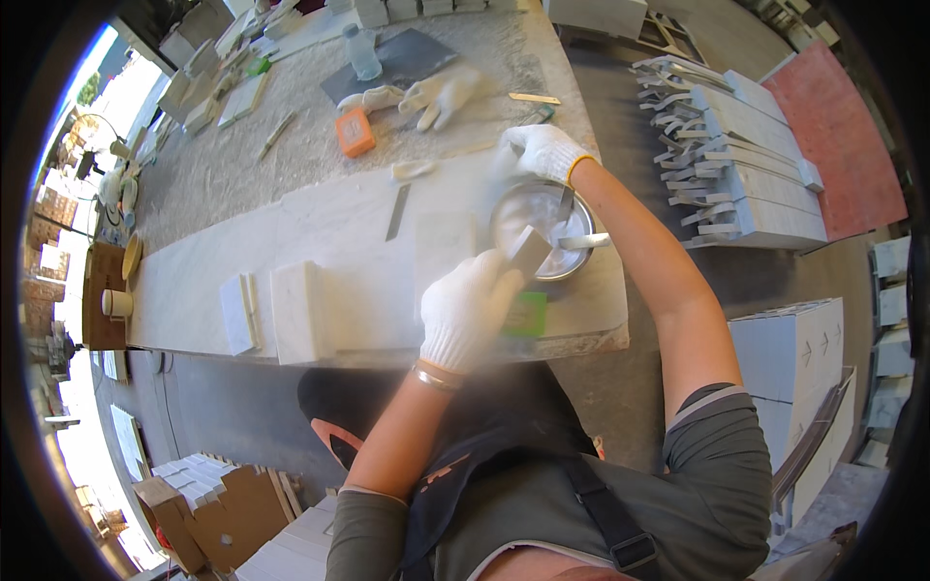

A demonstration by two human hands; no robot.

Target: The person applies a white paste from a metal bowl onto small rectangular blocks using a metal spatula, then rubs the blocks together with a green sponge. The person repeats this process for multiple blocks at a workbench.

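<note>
My left hand (465,315), in a white knit glove, is closed around a small grey-white rectangular block (529,252), held at the near left rim of a round metal bowl (497,208). Whitish material lies in the bowl. A flat metal blade (565,203) stands in it, and a light-coloured handle (586,240) rests across its right rim. Above the bowl's far side is my gloved right hand (547,153), its fingers curled and blurred; what they hold is hidden. Beside my left hand, a pale slab (444,247) and a green piece (525,315) lie on the table.
White tiles (295,310) stand near the table's front edge. Farther back are an orange box (355,133), loose gloves (441,99), a clear bottle (362,53) and a dark flat strip (397,213). Stacked white slabs (751,160) stand right of the table, white boxes (790,349) nearer.
</note>
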